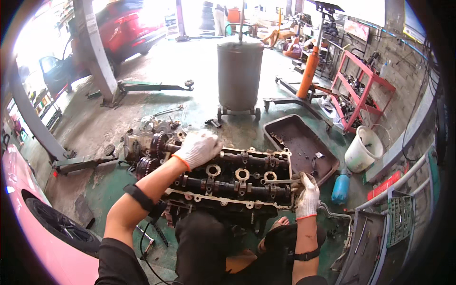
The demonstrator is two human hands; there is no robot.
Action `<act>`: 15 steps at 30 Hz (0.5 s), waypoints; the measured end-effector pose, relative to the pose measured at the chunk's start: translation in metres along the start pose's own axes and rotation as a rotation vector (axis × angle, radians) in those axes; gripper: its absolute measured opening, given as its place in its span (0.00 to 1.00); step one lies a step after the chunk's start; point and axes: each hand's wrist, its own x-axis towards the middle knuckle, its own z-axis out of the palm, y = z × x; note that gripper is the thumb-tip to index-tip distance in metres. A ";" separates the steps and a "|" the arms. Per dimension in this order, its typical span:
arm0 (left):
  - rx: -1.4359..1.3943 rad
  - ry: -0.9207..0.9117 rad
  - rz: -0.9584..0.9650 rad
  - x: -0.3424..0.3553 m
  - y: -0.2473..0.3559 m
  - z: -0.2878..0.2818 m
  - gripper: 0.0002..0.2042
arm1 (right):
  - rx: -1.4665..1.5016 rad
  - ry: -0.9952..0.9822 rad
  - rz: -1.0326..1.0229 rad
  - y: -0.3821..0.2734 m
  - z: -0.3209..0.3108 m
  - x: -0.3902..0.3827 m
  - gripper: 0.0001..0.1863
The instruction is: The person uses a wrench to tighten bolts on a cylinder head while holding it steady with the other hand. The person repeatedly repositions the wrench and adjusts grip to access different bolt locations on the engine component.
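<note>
Silver wrench (282, 181), dark engine head (229, 185).
White-gloved right hand (306, 194) grips wrench; white-gloved left hand (197, 149) curled, contents unclear, likely bracing.

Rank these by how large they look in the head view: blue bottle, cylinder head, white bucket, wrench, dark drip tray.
1. Cylinder head
2. Dark drip tray
3. White bucket
4. Blue bottle
5. Wrench, a thin strip, partly hidden by the right hand
</note>
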 end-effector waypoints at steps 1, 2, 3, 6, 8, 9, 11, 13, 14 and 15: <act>0.015 -0.009 -0.045 -0.001 0.002 0.002 0.24 | 0.010 -0.015 0.015 0.000 -0.001 0.000 0.07; -0.001 0.012 -0.054 -0.002 0.002 0.004 0.26 | -0.013 0.010 0.000 0.000 -0.002 0.000 0.06; 0.005 0.018 -0.063 -0.002 0.000 0.005 0.26 | -0.002 -0.036 -0.020 0.001 -0.002 0.001 0.06; -0.158 0.055 -0.032 -0.006 -0.008 0.010 0.24 | -0.006 0.015 -0.021 0.002 -0.003 0.000 0.06; -0.179 0.053 0.060 -0.007 -0.013 0.009 0.21 | 0.001 -0.014 -0.019 0.002 -0.003 0.000 0.07; -0.181 0.032 0.091 -0.006 -0.013 0.009 0.20 | 0.011 -0.041 -0.025 0.001 -0.004 0.000 0.07; -0.131 0.064 0.088 -0.005 -0.012 0.009 0.19 | -0.003 -0.010 0.003 0.001 -0.003 0.000 0.08; -0.094 0.058 -0.007 -0.005 -0.007 0.010 0.22 | -0.007 0.018 0.009 0.001 -0.003 0.001 0.08; -0.106 0.053 -0.035 -0.006 -0.006 0.011 0.23 | 0.009 -0.008 -0.002 0.001 -0.003 0.001 0.08; -0.111 0.057 -0.063 -0.007 -0.005 0.011 0.24 | 0.015 0.010 0.002 0.001 -0.003 0.001 0.07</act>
